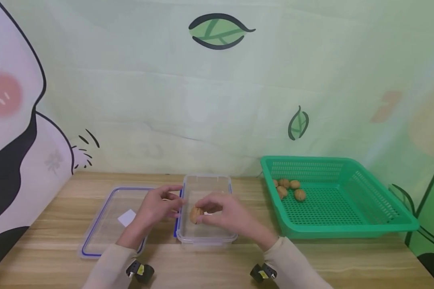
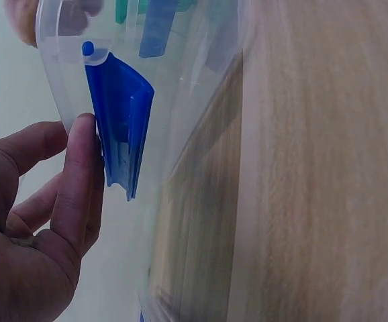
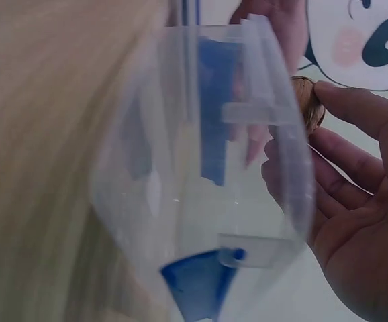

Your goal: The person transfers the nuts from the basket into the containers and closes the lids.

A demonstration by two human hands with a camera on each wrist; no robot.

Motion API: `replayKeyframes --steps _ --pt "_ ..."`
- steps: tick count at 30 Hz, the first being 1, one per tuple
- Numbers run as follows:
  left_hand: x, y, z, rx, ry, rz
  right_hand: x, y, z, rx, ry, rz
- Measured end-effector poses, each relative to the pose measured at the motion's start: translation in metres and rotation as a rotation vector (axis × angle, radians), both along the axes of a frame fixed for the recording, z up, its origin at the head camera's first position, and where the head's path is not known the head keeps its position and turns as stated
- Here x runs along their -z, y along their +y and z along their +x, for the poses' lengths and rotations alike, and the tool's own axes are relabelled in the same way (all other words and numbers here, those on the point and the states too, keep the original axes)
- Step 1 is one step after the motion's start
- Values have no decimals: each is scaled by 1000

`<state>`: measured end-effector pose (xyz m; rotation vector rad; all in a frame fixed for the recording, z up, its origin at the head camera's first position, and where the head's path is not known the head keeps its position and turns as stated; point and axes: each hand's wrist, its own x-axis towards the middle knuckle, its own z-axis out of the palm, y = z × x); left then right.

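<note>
A clear plastic container (image 1: 206, 240) with blue clips stands open at the middle of the wooden table. My right hand (image 1: 204, 212) pinches a brown walnut (image 1: 196, 215) just over the container's inside. In the right wrist view the walnut (image 3: 307, 100) sits between my fingertips (image 3: 328, 90), beyond the container's wall (image 3: 180, 168). My left hand (image 1: 175, 202) is at the container's left side. Its thumb (image 2: 80, 168) lies against the blue clip (image 2: 120, 127) on the outer wall (image 2: 180, 80), with the fingers fairly straight.
The container's lid (image 1: 94, 228), blue-edged with a white label, lies flat to its left. A green mesh basket (image 1: 347, 230) at the right holds several walnuts (image 1: 291, 188) in its far left corner. A printed backdrop closes off the back of the table.
</note>
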<state>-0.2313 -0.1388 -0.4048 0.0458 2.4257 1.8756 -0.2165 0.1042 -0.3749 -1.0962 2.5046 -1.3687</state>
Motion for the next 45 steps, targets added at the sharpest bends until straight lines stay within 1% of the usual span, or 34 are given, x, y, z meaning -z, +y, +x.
replayKeyframes --steps 4,11,16,18,21,24,30,34,37,41,45 --pt "-1 0 0 -2 -4 -18 9 -5 -1 -10 -9 22" --pt "-2 1 1 0 2 -8 18 -9 -1 -40 -1 33" --pt "-2 0 2 -1 4 -7 21 -12 -1 -27 -24 95" --pt "-2 0 2 2 5 -4 21 -12 0 -15 -31 128" --pt "-1 0 2 4 10 0 22 -13 0 -14 -18 166" --pt "-1 -1 1 3 11 6 22 -14 -1 -28 -9 192" --pt "-1 0 1 -5 3 4 23 -14 -5 -72 -20 229" --pt "-1 1 1 -5 4 0 21 -15 -5 -93 -10 263" --pt "-2 1 1 -3 4 -4 19 -15 -4 -97 -23 291" --pt "-2 1 1 -6 3 -12 16 -16 -4 -110 -46 312" --pt "-1 0 1 -6 3 -14 16 -16 -5 -122 -46 311"
